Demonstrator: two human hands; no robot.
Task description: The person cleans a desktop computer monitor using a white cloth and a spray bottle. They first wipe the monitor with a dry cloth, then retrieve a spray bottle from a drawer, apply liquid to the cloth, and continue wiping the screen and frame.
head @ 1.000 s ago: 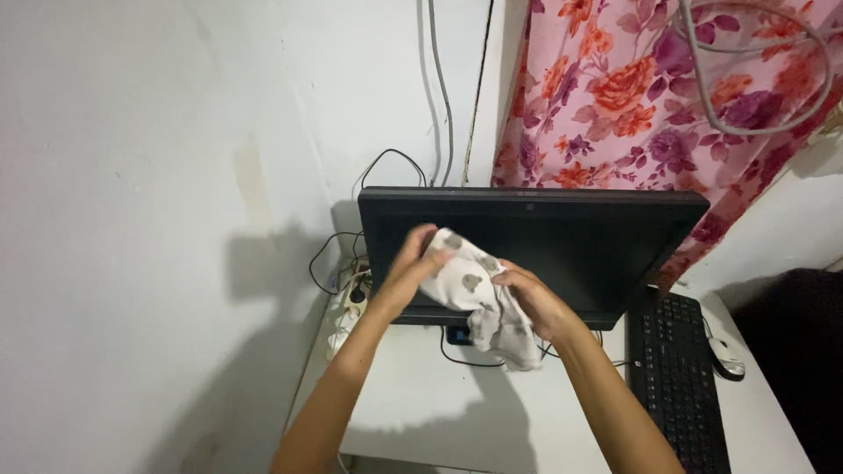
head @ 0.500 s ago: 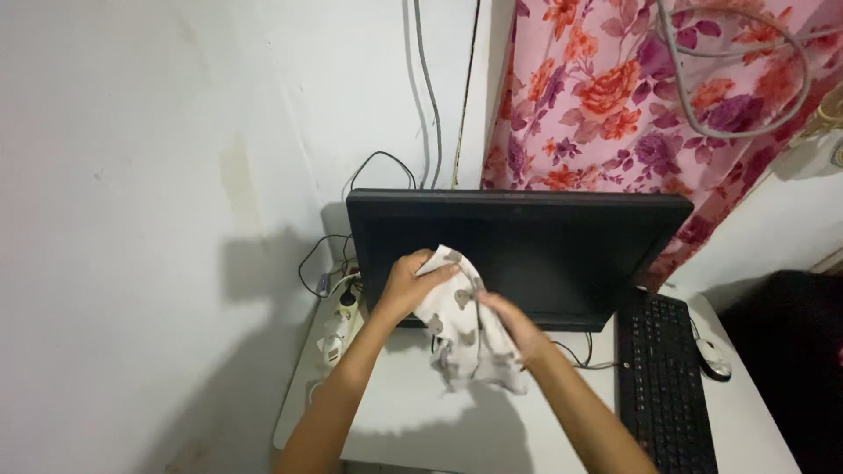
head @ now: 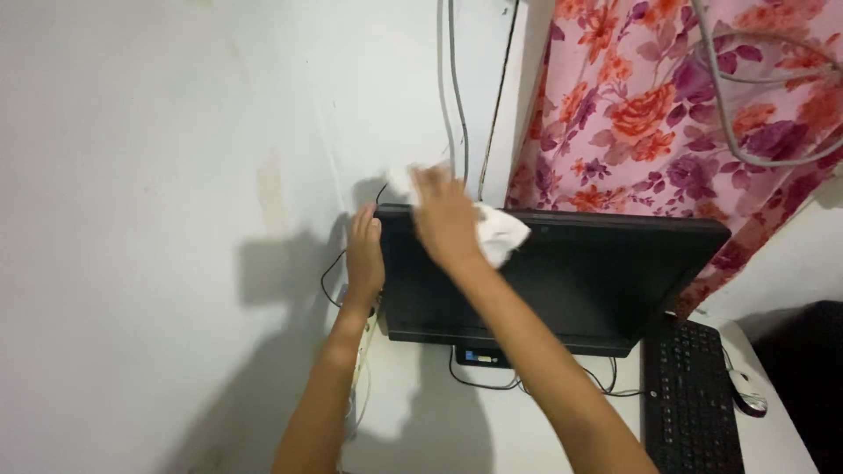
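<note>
While the cloth [head: 496, 233] sat low against the front of the monitor [head: 562, 281] a second ago, held in both our hands, we now log it at the monitor's top left corner, draped over the upper edge.

Item, right hand [head: 443, 215]: pressed flat on the cloth, fingers spread and reaching over the top edge toward the wall [head: 176, 175]. It pins the cloth down; whether the fingers curl round it we cannot tell, as the hand is blurred.

Item, left hand [head: 363, 250]: no longer on the cloth. It grips the monitor's left edge, fingers closed around the frame, apparently steadying it.

Item, monitor: dark, switched off, tilted, standing on a white desk [head: 421, 430].

Item, keyboard [head: 694, 395]: black, on the desk to the right of the monitor. A mouse [head: 746, 392] lies just beside it.

Item, curtain [head: 667, 114]: floral, pink and orange, behind the monitor on the right, with grey cables [head: 452, 88] running down the wall near it.

Reading of the change: we judge the wiping has gone from the screen face up to the top rim, one hand working and one bracing.
</note>
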